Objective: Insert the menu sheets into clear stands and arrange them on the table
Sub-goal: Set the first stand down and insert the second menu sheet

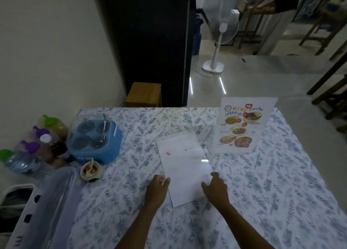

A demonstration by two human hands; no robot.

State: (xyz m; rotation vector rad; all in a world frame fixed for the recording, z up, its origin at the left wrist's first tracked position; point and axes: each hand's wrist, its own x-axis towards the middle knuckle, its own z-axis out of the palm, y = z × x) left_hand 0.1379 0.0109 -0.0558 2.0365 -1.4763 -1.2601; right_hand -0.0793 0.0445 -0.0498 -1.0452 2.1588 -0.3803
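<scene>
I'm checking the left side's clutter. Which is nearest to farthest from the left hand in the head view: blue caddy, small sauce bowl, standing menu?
From the left hand:
1. Small sauce bowl, left.
2. Blue caddy, farther left and back.
3. Standing menu, back right.

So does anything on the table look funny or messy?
A little. The white sheet between the left hand and right hand lies blank side up and crooked to the table edge, with faint red marks showing near its top. The finished menu stand stands upright. Nothing looks spilled.
</scene>
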